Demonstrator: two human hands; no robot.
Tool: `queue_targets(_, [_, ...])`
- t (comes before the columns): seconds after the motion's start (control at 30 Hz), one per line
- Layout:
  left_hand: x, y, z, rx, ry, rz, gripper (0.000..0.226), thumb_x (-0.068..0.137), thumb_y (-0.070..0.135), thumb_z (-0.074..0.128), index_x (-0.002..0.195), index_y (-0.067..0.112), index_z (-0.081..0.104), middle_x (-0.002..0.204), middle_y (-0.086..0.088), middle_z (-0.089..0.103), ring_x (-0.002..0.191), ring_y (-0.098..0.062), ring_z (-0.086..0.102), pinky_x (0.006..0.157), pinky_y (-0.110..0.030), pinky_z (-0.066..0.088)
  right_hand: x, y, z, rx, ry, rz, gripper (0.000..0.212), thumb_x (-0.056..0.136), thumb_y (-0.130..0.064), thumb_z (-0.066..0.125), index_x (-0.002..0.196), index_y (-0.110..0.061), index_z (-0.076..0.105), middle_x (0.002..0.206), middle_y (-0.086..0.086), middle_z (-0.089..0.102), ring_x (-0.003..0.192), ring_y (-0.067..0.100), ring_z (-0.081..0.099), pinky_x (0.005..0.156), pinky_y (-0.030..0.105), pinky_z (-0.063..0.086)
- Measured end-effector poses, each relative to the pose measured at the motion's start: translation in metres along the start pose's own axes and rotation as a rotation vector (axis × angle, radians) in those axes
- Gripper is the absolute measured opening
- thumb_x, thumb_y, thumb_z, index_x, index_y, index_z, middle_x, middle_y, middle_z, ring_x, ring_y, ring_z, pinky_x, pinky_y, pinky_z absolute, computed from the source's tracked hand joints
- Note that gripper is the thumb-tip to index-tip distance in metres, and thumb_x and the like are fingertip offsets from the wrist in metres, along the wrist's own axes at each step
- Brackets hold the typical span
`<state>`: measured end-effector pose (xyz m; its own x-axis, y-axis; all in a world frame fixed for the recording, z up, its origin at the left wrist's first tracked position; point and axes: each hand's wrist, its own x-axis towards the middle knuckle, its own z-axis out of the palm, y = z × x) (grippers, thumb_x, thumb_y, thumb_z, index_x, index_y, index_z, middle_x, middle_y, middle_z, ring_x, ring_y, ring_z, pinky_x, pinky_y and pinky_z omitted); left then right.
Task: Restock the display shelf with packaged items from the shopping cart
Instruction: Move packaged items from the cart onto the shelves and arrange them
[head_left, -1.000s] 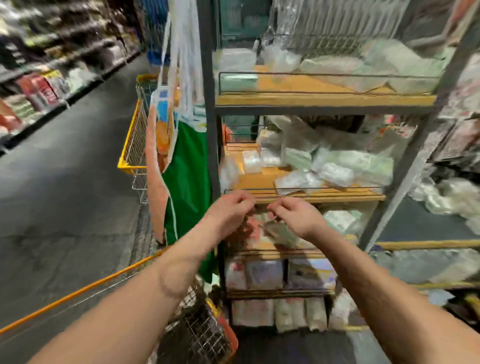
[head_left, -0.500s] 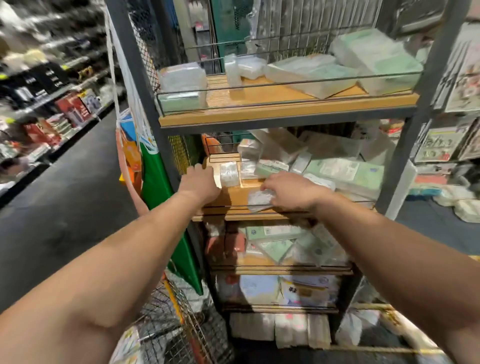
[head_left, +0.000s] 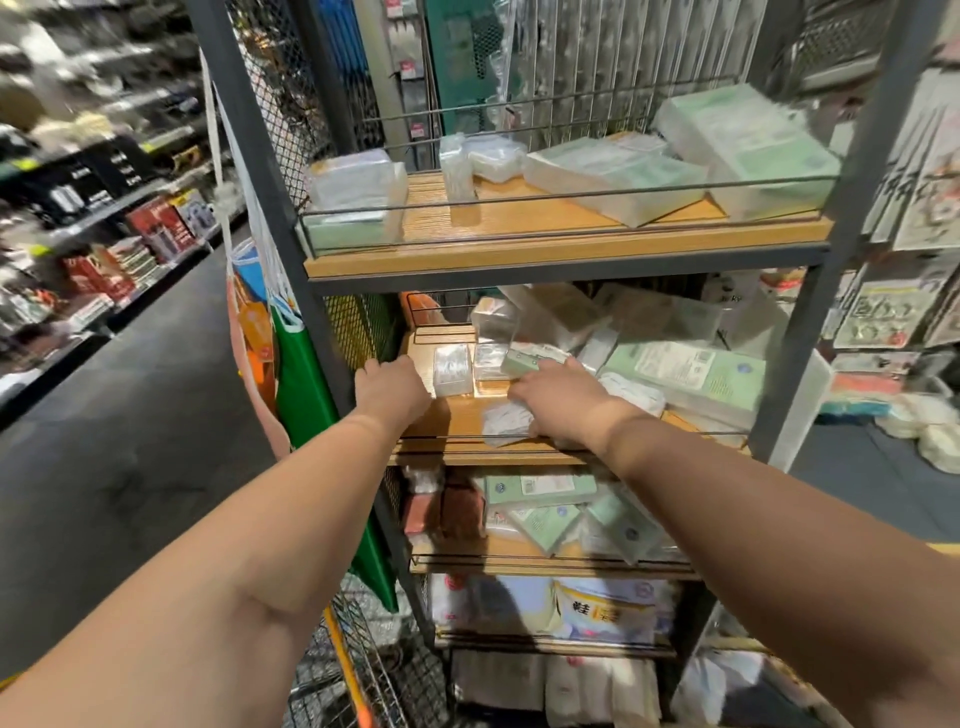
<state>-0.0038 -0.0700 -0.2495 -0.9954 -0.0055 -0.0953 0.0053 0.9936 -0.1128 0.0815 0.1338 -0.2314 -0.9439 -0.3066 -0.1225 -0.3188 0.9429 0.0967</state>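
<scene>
The display shelf (head_left: 457, 431) is a wooden tier with a wire front rail, at mid height in a grey metal rack. My left hand (head_left: 390, 388) rests on its left end, right beside a small white packet (head_left: 453, 370); its fingers are hidden behind the knuckles. My right hand (head_left: 563, 397) reaches over the rail and pinches a small green packet (head_left: 523, 360) at its fingertips. A clear crinkled packet (head_left: 506, 422) lies under that hand's thumb side. The shopping cart (head_left: 358, 670), wire with a yellow rim, shows at the bottom between my arms.
Large green and white packs (head_left: 691, 376) crowd the shelf's right half. The tier above (head_left: 545, 254) holds flat packs, and the lower tiers (head_left: 545, 512) are packed. Green and orange bags (head_left: 298, 379) hang off the rack's left post. An aisle (head_left: 130, 467) runs on the left.
Both hands rose from the lower tier to the middle shelf. My right hand pushed further in, from the clear packet to the green one. The view moved closer to the rack.
</scene>
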Motion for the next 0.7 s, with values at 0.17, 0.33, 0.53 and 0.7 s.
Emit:
queue_targets(0.17, [-0.001, 0.006, 0.006, -0.117, 0.181, 0.022, 0.039, 0.092, 0.024, 0.049, 0.129, 0.013, 0.044, 0.128, -0.011, 0.056, 0.121, -0.033, 0.043, 0.097, -0.044, 0.035, -0.009, 0.001, 0.008, 0.159, 0.139, 0.114, 0.050, 0.087, -0.032, 0.060, 0.136, -0.030, 0.050, 0.133, -0.004, 0.051, 0.121, 0.026, 0.041, 0.102, 0.043, 0.031])
queue_targets(0.33, [-0.024, 0.005, -0.012, -1.035, 0.150, 0.018, 0.052, 0.086, 0.024, 0.064, 0.133, 0.019, 0.043, 0.107, 0.001, 0.062, 0.092, -0.020, 0.063, 0.085, -0.038, 0.053, -0.024, -0.007, 0.006, 0.698, 0.242, 0.371, 0.057, 0.081, -0.042, 0.060, 0.136, -0.033, 0.047, 0.135, -0.002, 0.045, 0.113, 0.026, 0.054, 0.096, 0.047, 0.048])
queue_targets(0.53, [-0.097, -0.027, -0.016, -1.734, -0.057, -0.036, 0.050, 0.083, 0.006, 0.068, 0.128, 0.016, 0.049, 0.109, -0.002, 0.068, 0.093, -0.020, 0.068, 0.074, -0.030, 0.052, -0.043, -0.057, 0.011, 1.887, 0.196, 0.448, 0.032, 0.101, -0.035, 0.044, 0.131, -0.028, 0.053, 0.117, 0.006, 0.067, 0.097, 0.021, 0.062, 0.082, 0.033, 0.048])
queue_targets(0.7, [-0.143, -0.083, 0.004, -1.979, -0.139, -0.121, 0.034, 0.089, 0.001, 0.059, 0.119, 0.014, 0.048, 0.106, -0.004, 0.070, 0.081, -0.019, 0.066, 0.054, -0.026, 0.044, -0.032, -0.129, 0.034, 2.398, -0.017, 0.406, 0.044, 0.100, -0.037, 0.037, 0.132, -0.014, 0.055, 0.121, 0.016, 0.066, 0.098, 0.029, 0.057, 0.055, 0.027, 0.046])
